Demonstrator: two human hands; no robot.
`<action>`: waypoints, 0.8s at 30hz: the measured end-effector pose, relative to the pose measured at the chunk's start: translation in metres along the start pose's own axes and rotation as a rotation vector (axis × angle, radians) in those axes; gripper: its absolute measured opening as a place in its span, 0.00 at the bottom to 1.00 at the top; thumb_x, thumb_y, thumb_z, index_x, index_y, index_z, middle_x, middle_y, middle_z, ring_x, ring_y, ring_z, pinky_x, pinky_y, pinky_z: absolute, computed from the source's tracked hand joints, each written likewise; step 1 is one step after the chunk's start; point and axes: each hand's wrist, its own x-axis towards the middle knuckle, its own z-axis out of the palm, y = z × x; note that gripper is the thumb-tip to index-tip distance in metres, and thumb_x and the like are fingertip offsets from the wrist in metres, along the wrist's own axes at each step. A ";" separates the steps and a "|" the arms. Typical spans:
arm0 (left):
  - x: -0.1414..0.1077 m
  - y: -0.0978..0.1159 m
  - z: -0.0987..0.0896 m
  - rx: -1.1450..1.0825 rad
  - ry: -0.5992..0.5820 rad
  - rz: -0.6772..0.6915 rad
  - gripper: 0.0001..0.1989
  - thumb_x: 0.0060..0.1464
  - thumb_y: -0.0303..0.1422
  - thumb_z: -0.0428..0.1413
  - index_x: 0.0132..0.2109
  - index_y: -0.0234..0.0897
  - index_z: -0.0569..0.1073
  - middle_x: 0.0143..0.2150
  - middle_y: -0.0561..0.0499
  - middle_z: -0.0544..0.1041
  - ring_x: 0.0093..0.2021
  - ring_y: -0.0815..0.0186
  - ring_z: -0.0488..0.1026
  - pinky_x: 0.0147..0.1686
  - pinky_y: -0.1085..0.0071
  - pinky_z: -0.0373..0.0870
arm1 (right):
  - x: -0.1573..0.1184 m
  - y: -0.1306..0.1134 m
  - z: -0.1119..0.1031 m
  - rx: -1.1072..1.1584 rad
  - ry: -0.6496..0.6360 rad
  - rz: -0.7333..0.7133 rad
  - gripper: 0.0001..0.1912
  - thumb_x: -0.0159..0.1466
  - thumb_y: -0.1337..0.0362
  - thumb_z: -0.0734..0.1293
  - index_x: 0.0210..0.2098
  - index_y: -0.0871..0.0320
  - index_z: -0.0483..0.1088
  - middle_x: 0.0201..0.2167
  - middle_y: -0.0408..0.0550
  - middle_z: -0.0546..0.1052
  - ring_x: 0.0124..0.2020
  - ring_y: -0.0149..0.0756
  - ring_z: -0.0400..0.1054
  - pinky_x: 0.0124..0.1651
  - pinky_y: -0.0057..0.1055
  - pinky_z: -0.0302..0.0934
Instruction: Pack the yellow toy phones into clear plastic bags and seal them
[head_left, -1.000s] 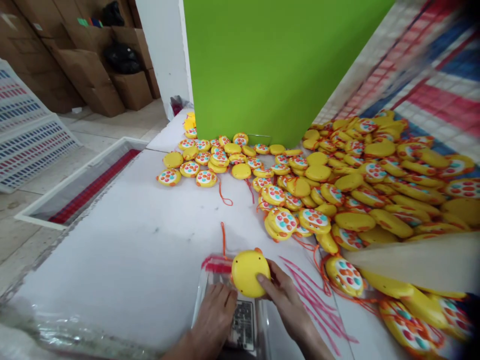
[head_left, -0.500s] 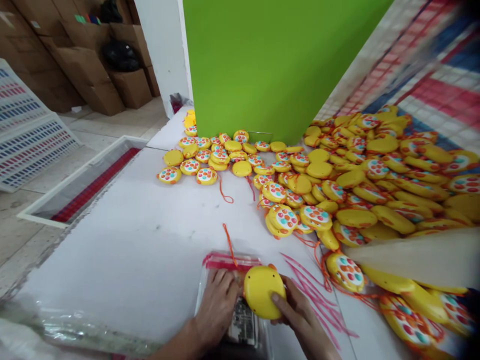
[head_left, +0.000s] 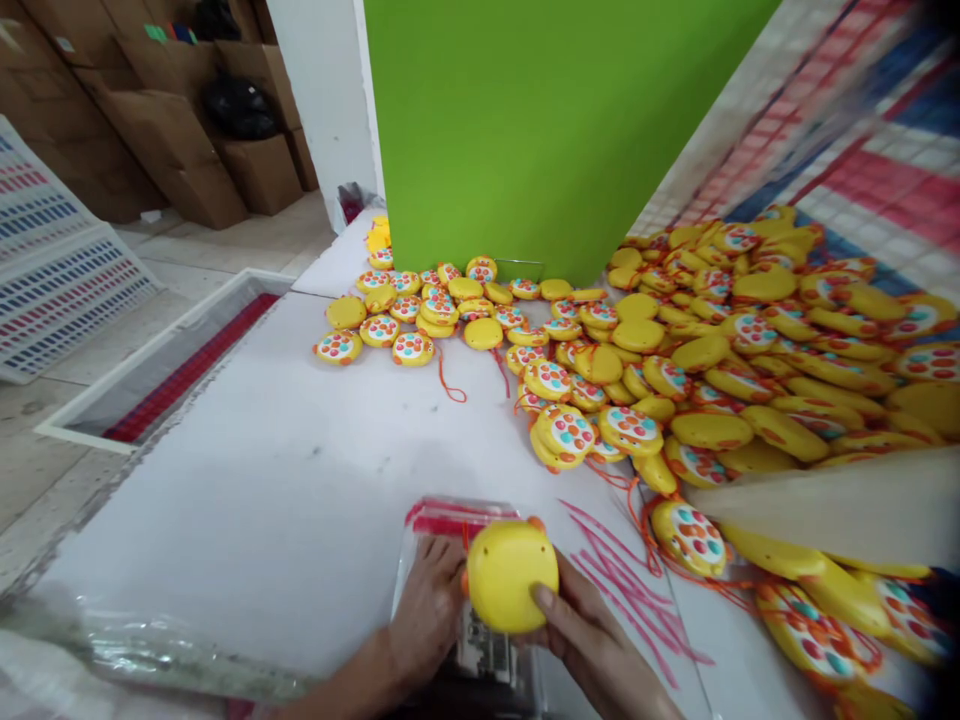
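Observation:
My right hand (head_left: 600, 640) grips a round yellow animal-shaped toy (head_left: 510, 575), plain back facing up, thumb on its lower right edge. An orange cord loop (head_left: 466, 535) shows at its upper left. My left hand (head_left: 429, 605) rests on a stack of clear plastic bags (head_left: 405, 560) with a pink-red band along the top. Its fingers are bent at the bag's upper part, close beside the toy, which partly hides their tips. A dark printed area (head_left: 487, 650) shows through the bag under both hands.
Many similar yellow toys (head_left: 712, 430) with coloured dots are heaped at the right and back. Pink strips (head_left: 634, 600) lie right of the bags. A green panel (head_left: 540, 130) stands behind. A white-framed crate (head_left: 82, 430) sits on the floor left of the white table (head_left: 247, 480).
My right hand has brought the toy slightly left, over the bag and closer to my left hand. The orange cord, earlier stretched upward past the bag, now shows only as a short piece.

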 end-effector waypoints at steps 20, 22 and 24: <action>0.010 -0.013 -0.054 -0.677 -0.019 -0.672 0.12 0.56 0.37 0.48 0.33 0.34 0.71 0.29 0.50 0.74 0.30 0.65 0.71 0.30 0.73 0.65 | 0.014 0.008 0.006 -0.989 0.022 -0.405 0.24 0.65 0.62 0.57 0.61 0.53 0.54 0.49 0.53 0.73 0.44 0.42 0.71 0.44 0.34 0.66; 0.014 -0.010 -0.048 -0.721 0.004 -0.680 0.13 0.55 0.36 0.47 0.27 0.34 0.69 0.25 0.51 0.73 0.27 0.66 0.69 0.28 0.73 0.64 | 0.015 0.006 0.006 -1.013 -0.005 -0.378 0.23 0.66 0.61 0.55 0.61 0.54 0.54 0.50 0.54 0.72 0.46 0.41 0.70 0.45 0.34 0.65; 0.015 -0.008 -0.045 -0.768 0.027 -0.678 0.13 0.55 0.36 0.48 0.27 0.34 0.69 0.25 0.52 0.73 0.27 0.66 0.70 0.29 0.73 0.64 | 0.016 0.000 0.007 -1.052 -0.035 -0.331 0.21 0.67 0.60 0.53 0.59 0.53 0.56 0.48 0.53 0.73 0.45 0.40 0.70 0.45 0.33 0.65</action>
